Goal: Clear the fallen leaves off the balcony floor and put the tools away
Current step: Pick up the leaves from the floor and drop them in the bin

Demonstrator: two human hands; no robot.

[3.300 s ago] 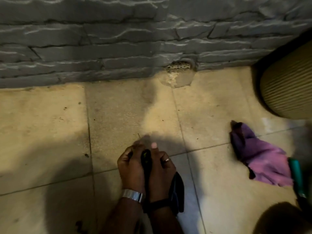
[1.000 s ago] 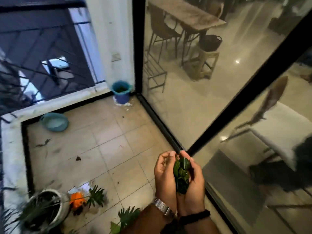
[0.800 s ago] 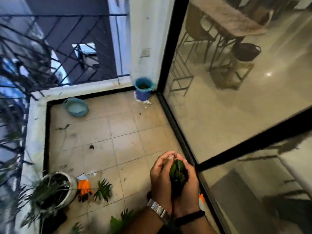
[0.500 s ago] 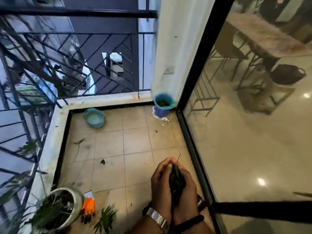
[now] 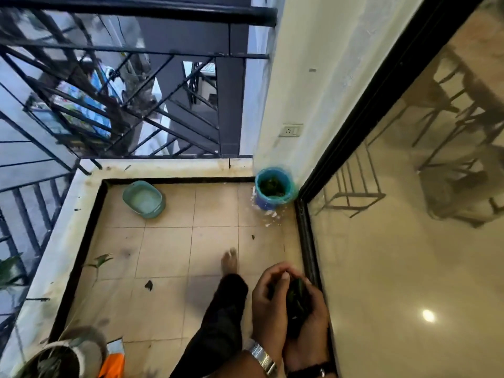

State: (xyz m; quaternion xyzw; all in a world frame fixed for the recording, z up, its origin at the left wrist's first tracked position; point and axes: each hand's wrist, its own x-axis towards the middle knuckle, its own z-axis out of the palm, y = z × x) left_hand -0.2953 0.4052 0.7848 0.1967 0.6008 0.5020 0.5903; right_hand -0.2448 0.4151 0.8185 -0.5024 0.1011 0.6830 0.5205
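Both hands cupped together low in frame, approx 5 o'clock: left hand (image 5: 268, 301) and right hand (image 5: 309, 320) pressed palm to palm around a wad of green leaves (image 5: 297, 297), fingers curled over it. Leaves fully enclosed, only the top showing. Blue bucket (image 5: 274, 190) stands in the far corner by the wall and the glass door track, at approx 12 o'clock from the hands, well apart; green matter already inside. Judged drop point for the load. Line from hands to bucket runs straight along the door track; right hand nearer the track, neither hand clearly nearer the bucket. One bare foot (image 5: 230, 261) forward on tiles between hands and bucket. Loose leaves remain on floor (image 5: 169, 249) at approx 9 o'clock: one small dark leaf (image 5: 149, 285), one larger frond (image 5: 101, 260) near the kerb. Teal basin (image 5: 143, 199) at 11 o'clock. Floor not yet clear.
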